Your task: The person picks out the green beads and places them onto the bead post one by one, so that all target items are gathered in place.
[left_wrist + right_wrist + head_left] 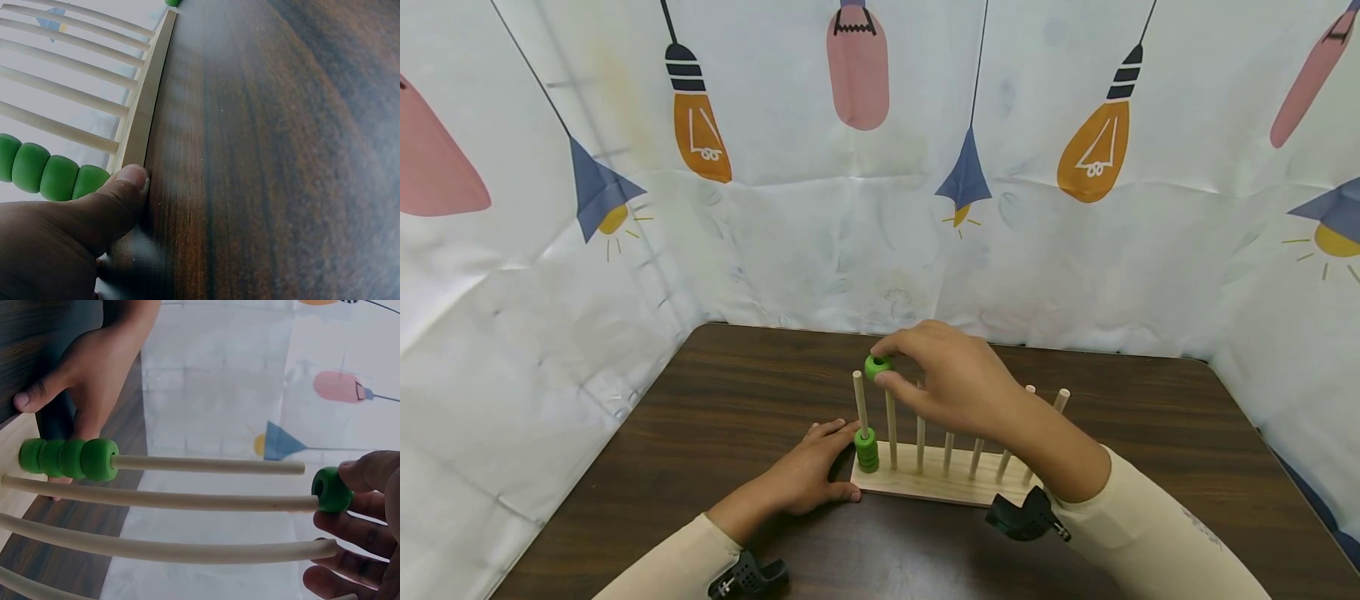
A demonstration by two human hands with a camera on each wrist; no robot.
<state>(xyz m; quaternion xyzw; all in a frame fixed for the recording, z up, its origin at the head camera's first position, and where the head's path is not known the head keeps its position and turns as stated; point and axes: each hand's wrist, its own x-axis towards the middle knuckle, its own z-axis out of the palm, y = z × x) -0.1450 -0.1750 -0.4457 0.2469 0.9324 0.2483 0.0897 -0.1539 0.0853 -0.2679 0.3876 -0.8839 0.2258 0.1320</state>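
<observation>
A wooden peg stand (936,475) with upright pegs in a row sits on the table. Several green beads (867,450) are stacked on its leftmost peg. My left hand (808,471) grips the stand's left end, its thumb (128,181) against the front edge and its fingers toward the back. With thumb and fingertips my right hand (958,375) pinches one green bead (333,489) at the top of the second peg (250,502). The bead's hole faces the peg tip, and the two meet in the right wrist view. My right forearm hides parts of the right-hand pegs.
The dark wooden table (722,392) runs back to a white wall sheet (790,250) printed with lamps. A small green thing (172,2) shows beyond the far end of the stand in the left wrist view. Both wrists wear black camera mounts (1026,515).
</observation>
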